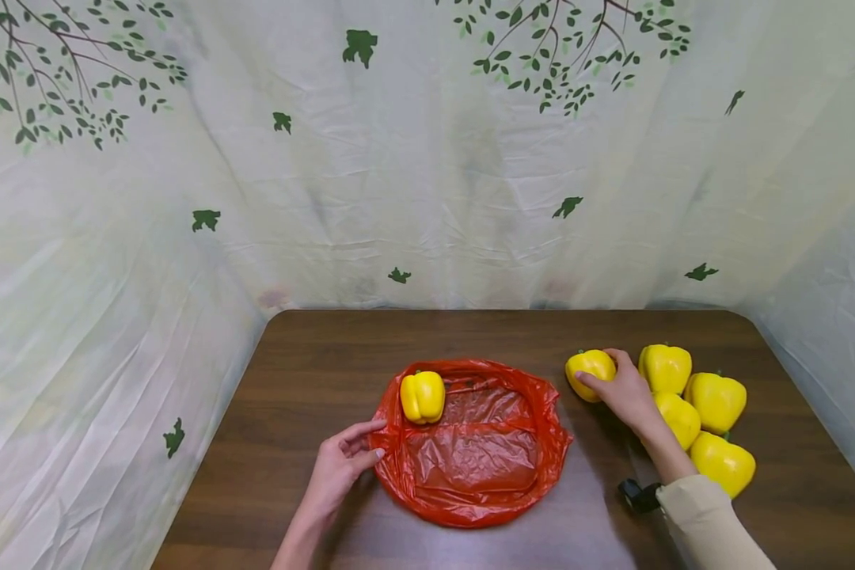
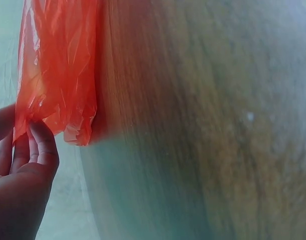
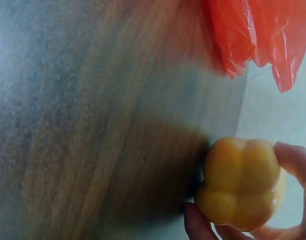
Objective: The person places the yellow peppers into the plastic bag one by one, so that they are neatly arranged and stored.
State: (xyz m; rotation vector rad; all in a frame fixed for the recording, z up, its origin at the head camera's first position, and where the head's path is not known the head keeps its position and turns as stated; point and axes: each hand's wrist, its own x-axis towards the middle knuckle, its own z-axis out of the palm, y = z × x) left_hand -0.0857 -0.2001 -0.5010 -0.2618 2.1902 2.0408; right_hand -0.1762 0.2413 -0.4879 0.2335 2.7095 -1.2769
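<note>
A red plastic bag (image 1: 477,451) lies spread on the table with its mouth turned up and wide. Inside it, toward the back left, sits one yellow bell pepper (image 1: 423,397). My left hand (image 1: 338,467) pinches the bag's left rim between thumb and fingers, as the left wrist view also shows. To the right of the bag, my right hand (image 1: 623,392) grips another yellow bell pepper (image 3: 240,182) round its sides. In the right wrist view the thumb and fingers lie on opposite sides of that pepper.
Several more yellow bell peppers (image 1: 716,402) stand grouped on the right of the brown wooden table (image 1: 313,340), beside my right forearm. A black band-mounted device (image 1: 640,496) is on my right wrist. A pale leaf-printed curtain (image 1: 435,198) hangs behind the table and along its sides.
</note>
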